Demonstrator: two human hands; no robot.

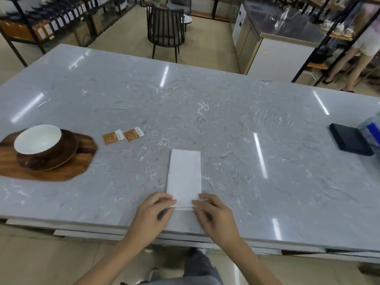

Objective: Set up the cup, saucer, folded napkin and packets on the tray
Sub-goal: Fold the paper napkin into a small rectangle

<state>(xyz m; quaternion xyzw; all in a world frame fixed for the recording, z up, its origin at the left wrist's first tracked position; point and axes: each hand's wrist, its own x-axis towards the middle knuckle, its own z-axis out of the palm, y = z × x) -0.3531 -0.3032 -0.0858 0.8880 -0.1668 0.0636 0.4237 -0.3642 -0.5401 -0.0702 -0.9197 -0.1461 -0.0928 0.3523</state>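
A white napkin [184, 175], folded into a long strip, lies on the marble table near its front edge. My left hand [153, 210] pinches its near left corner and my right hand [213, 212] pinches its near right corner. At the far left a wooden tray [67, 169] carries a brown saucer [67, 153] with a brown cup [39, 141], white inside, standing on it. Two orange packets [112, 137] [133, 134] lie side by side on the table just right of the tray.
The grey marble table [226, 120] stretches wide. A black flat box [349, 141] and a clear plastic item with a blue label [372, 128] sit at the right edge. Behind the table stand a black chair [165, 29], shelves and a steel counter, and a person's legs [353, 64] show there.
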